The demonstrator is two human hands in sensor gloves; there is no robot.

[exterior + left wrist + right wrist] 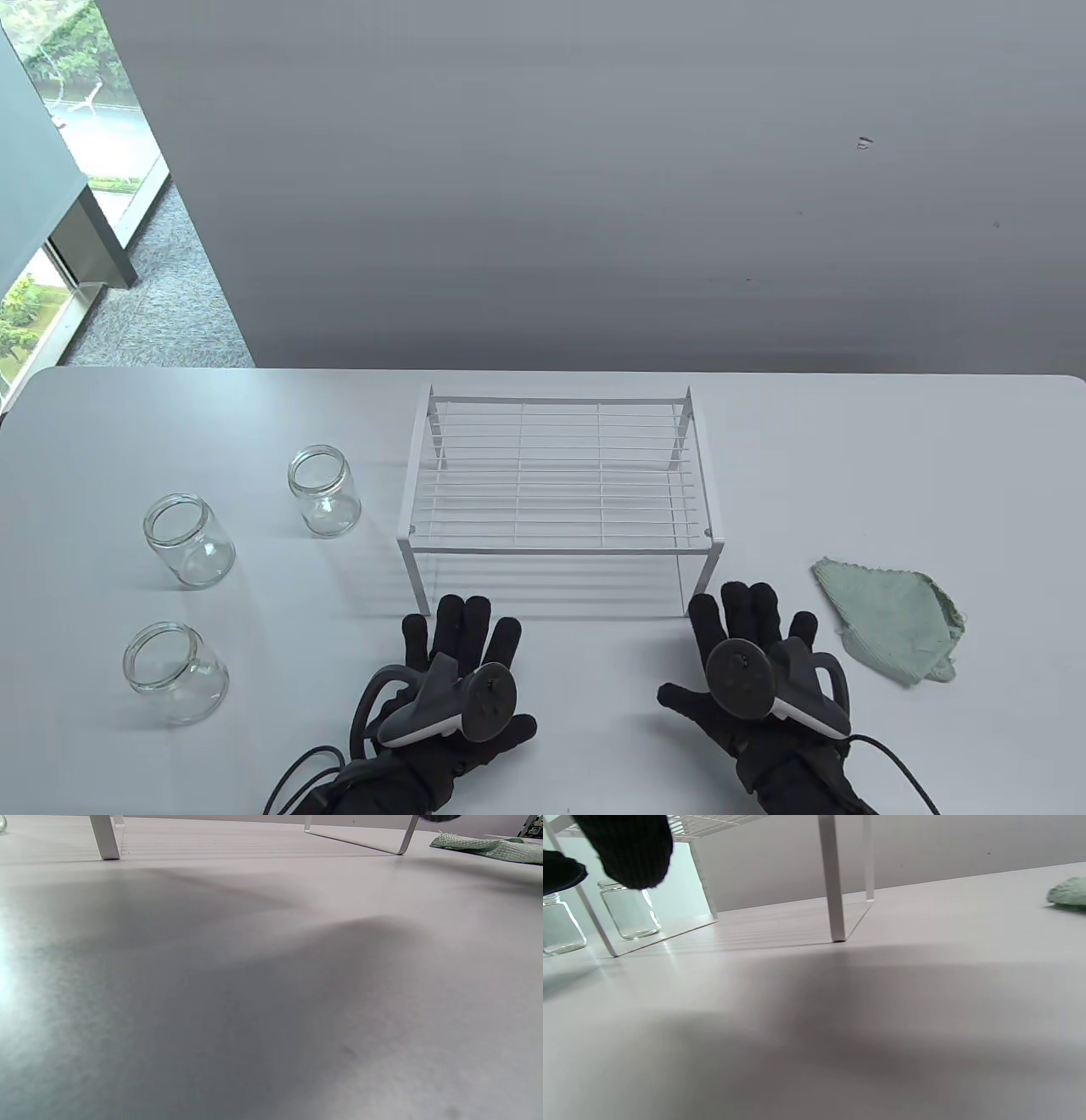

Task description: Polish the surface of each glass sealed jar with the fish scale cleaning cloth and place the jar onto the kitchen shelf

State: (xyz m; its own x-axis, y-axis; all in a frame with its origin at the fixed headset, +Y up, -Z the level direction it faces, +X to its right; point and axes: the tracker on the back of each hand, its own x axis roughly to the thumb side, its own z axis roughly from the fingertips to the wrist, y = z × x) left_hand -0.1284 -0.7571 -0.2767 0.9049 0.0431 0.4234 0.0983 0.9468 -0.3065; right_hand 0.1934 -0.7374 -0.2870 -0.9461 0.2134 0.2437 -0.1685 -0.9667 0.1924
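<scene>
Pale green cloth (pixel 891 618); white wire shelf (pixel 556 484); clear glass jars (pixel 325 491); black gloves (pixel 462 645)

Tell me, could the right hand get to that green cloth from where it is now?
Probably yes. The right hand lies flat on the table, and the green cloth lies just to its right, with only bare tabletop between them. The shelf stands farther back, out of the way.

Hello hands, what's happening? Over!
Left hand and right hand open, flat on table. Three jars unpolished, cloth untouched, shelf bare. Nothing blocking.
</scene>
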